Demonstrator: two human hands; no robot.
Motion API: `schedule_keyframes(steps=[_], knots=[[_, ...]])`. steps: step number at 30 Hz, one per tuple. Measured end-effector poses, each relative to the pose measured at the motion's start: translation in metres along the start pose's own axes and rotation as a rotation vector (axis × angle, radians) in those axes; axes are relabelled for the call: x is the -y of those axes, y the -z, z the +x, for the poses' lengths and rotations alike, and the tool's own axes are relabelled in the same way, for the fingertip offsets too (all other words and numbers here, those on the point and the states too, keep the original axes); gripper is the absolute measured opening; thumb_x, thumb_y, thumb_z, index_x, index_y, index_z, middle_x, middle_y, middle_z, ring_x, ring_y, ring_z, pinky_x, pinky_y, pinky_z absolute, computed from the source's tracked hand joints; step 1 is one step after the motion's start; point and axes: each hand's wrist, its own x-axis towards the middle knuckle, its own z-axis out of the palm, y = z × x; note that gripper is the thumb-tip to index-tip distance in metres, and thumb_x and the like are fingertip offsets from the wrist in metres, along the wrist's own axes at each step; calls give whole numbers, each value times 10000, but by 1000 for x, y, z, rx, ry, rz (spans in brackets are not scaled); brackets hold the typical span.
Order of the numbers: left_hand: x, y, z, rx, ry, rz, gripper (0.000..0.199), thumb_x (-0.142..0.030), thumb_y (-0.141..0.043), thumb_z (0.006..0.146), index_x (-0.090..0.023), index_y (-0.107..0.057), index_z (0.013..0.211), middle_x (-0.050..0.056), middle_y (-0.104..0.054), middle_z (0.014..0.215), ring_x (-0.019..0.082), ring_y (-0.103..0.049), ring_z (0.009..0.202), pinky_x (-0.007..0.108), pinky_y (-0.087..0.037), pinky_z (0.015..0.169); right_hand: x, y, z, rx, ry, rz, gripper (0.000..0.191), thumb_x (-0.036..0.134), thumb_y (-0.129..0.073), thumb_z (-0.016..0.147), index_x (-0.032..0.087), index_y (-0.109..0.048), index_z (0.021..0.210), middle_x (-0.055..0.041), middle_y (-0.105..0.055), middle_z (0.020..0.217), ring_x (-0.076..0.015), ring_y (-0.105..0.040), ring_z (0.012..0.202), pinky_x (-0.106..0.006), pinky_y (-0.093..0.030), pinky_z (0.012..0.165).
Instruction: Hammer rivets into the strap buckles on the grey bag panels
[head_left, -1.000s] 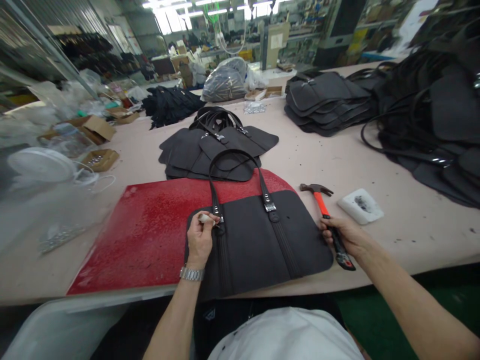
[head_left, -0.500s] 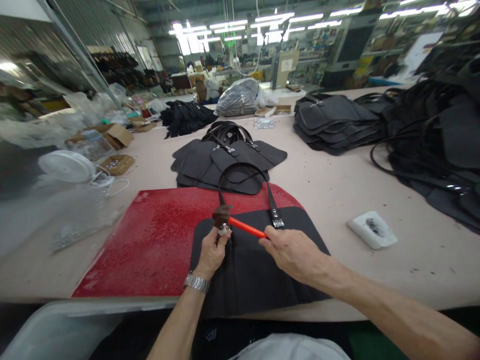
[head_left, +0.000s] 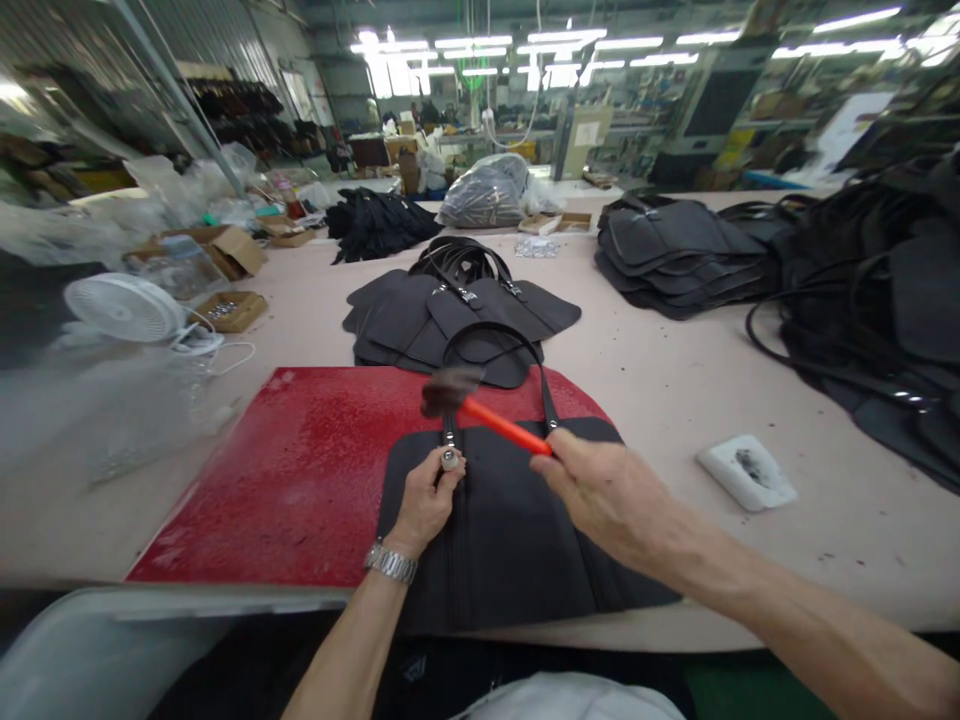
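Observation:
A black bag panel [head_left: 517,520] with a looped strap lies partly on a red mat [head_left: 300,470]. My left hand [head_left: 426,500], with a metal watch on its wrist, pinches a small metal punch [head_left: 449,460] upright on the panel, at the strap's left end. My right hand [head_left: 600,480] is wrapped round the orange handle of a hammer [head_left: 502,425]. The hammer's dark head is blurred and raised above and just beyond the punch, apart from it. The strap's right end is partly hidden behind my right hand.
Beyond the mat lies a fanned stack of black panels [head_left: 420,320]. More black pieces [head_left: 682,250] are piled at the right. A white block [head_left: 746,472] sits right of my right hand. At the left are a white fan [head_left: 124,305] and a small parts box [head_left: 231,310].
My right hand has lifted the hammer, so its head has moved up away from the punch. My left hand keeps its hold on the punch. The camera view has shifted slightly.

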Motion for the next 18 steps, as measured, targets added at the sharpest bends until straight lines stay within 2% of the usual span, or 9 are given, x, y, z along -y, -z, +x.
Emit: schedule_keyframes(steps=[3,4,5,8,9,10,12,15,18], knots=[[0,0,0,-7,5,-24,187,-295,-582,916,-190,-622,1066,53,-705,994,180,-675,911,279,-528,847,12,16,4,-308,-122,183,278,404,-305,1024,221,-434,860,17,-497,606,-126,-435,489,-255,-267,514],[0,0,-1,-6,8,-34,193,-296,-582,916,-190,-619,1074,58,-706,1004,185,-676,925,285,-527,857,14,14,3,-333,-141,207,298,412,-273,1027,219,-439,872,10,-505,612,-130,-452,498,-254,-290,522],[0,0,-1,-2,10,-35,195,-297,-583,915,-190,-621,1074,59,-707,1003,187,-676,923,287,-528,855,13,8,0,-288,-143,189,311,413,-259,1026,217,-442,868,1,-512,613,-136,-462,500,-258,-294,521],[1,0,-1,9,9,0,175,-304,-583,913,-192,-640,1034,50,-708,948,180,-674,861,279,-532,808,0,-19,-12,113,-96,-16,277,393,-346,996,214,-449,812,-16,-527,593,-153,-459,475,-279,-218,494],[1,0,-1,9,3,7,172,-308,-583,913,-192,-644,1025,49,-708,941,179,-674,854,278,-532,801,-8,-26,-16,226,-106,-70,254,385,-383,984,213,-457,813,-17,-533,595,-159,-463,479,-283,-192,496],[1,0,0,9,-4,8,173,-313,-583,913,-193,-643,1022,50,-709,943,180,-675,860,278,-533,803,-16,-30,-19,284,-136,-91,232,376,-399,978,212,-467,828,-16,-537,603,-163,-472,494,-284,-181,503],[1,0,2,-2,-17,1,182,-321,-586,912,-193,-633,1033,55,-712,967,184,-681,894,282,-534,830,-34,-30,-25,262,-232,-27,228,381,-390,980,213,-471,850,-5,-528,616,-157,-476,524,-275,-197,517],[2,2,2,-5,-6,1,214,-350,-588,906,-191,-627,1044,63,-719,981,193,-689,915,296,-540,853,-70,-24,-35,177,-435,214,325,417,-318,994,208,-445,781,12,-493,603,-130,-463,524,-243,-270,510],[2,7,-5,-6,30,25,269,-438,-593,880,-223,-633,1038,53,-730,986,223,-698,925,344,-560,858,-108,-23,-48,213,-659,306,385,395,-203,1015,197,-453,798,18,-507,607,-107,-451,453,-213,-321,441]])
